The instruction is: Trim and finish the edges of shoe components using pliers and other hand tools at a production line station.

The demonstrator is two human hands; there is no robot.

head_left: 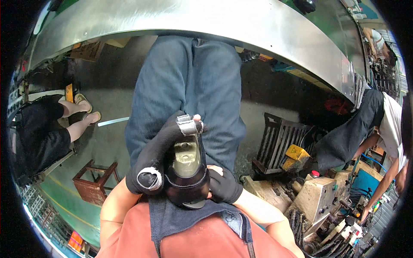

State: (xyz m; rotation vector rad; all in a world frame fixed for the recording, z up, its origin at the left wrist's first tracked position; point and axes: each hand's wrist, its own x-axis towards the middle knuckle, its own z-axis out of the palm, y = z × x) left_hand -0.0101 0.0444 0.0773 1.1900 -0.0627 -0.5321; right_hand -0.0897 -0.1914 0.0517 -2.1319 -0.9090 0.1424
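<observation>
Above my lap I hold a black shoe upper (185,189) stretched over a yellowish-green shoe last (188,160); the last's top, with a small hole, shows in the opening. My left hand (161,144), in a black glove with white tape round the thumb and a fingertip, curls along the left side and the far end of the shoe. Against its right side presses my right hand (226,187), in a black glove with bare fingertips; some of those fingers are hidden behind the shoe. Below it lies a dark blue apron (172,221).
A long metal bench edge (180,17) crosses in front of my knees. At left are a brown wooden stool (94,182) and a seated person's legs (77,124). At right stand a slatted crate (279,142), a yellow pedal cover (295,157), a machine (316,198) with hoses, and another person (357,129) bending over it.
</observation>
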